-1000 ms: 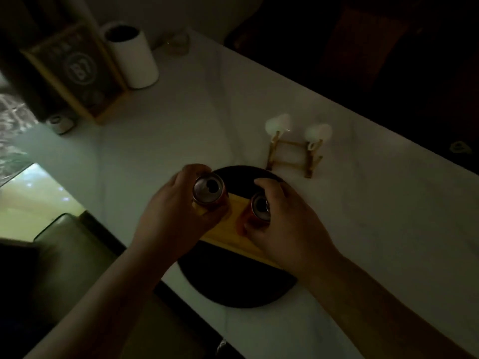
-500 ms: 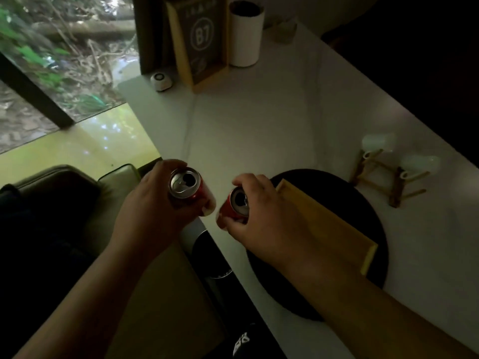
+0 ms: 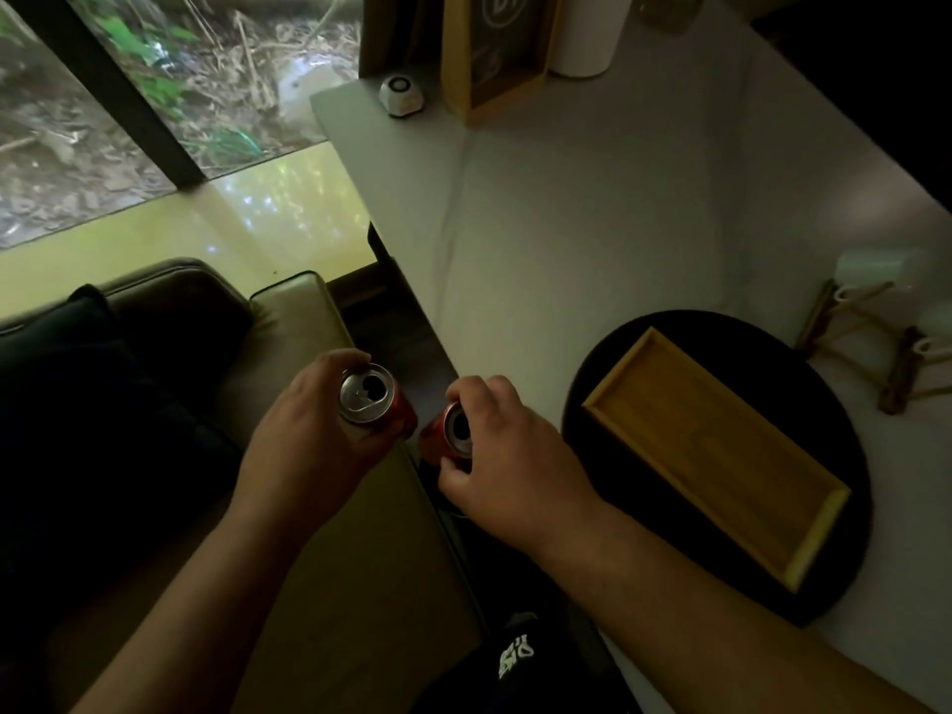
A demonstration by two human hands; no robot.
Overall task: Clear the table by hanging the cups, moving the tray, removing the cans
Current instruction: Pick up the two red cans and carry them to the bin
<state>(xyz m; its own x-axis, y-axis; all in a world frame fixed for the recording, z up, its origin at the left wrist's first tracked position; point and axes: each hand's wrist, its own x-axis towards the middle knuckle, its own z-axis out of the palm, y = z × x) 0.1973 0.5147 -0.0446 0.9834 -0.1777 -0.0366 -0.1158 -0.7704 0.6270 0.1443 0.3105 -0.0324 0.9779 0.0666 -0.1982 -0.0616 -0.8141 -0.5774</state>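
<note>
two red cans were off the table, one in each hand: the left hand was wrapped around an upright left can with its opened silver top facing the camera, while the right hand was closed over the top of the right can, which leaned toward the left one. both hung past the table's near-left edge, just beside each other. what waited below was too dark to tell, so i judged each hand equally placed for dropping its own can.
</note>
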